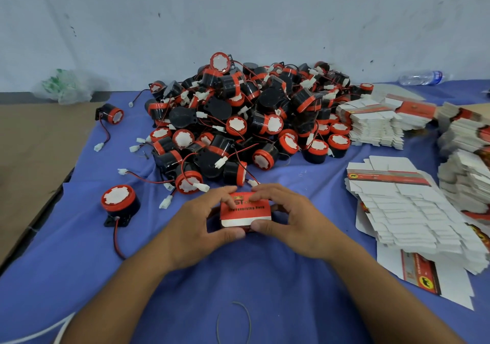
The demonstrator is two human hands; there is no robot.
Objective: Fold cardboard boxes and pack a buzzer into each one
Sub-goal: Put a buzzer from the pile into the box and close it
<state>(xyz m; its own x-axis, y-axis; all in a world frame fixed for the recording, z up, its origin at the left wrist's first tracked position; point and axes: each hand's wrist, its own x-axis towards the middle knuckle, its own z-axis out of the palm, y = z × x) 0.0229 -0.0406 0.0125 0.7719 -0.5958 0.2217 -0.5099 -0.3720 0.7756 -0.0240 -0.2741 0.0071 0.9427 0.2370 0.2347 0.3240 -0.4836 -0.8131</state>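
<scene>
A small red and white cardboard box (245, 212) sits in the middle of the blue cloth (265, 277), held between both hands. My left hand (201, 221) grips its left side, fingers curled over the top and thumb under the near edge. My right hand (289, 219) grips the right side the same way. What is inside the box is hidden. Behind the box lies a big heap of black and red buzzers (244, 115) with red and black wires. One loose buzzer (119, 203) stands to the left, another (111, 113) farther back.
Stacks of flat unfolded boxes (413, 211) cover the right side, with more stacks (371, 123) behind. A plastic bottle (421, 77) lies at the back right, a crumpled bag (66, 86) at the back left. Brown cardboard (31, 158) borders the cloth on the left. A wire loop (234, 322) lies near me.
</scene>
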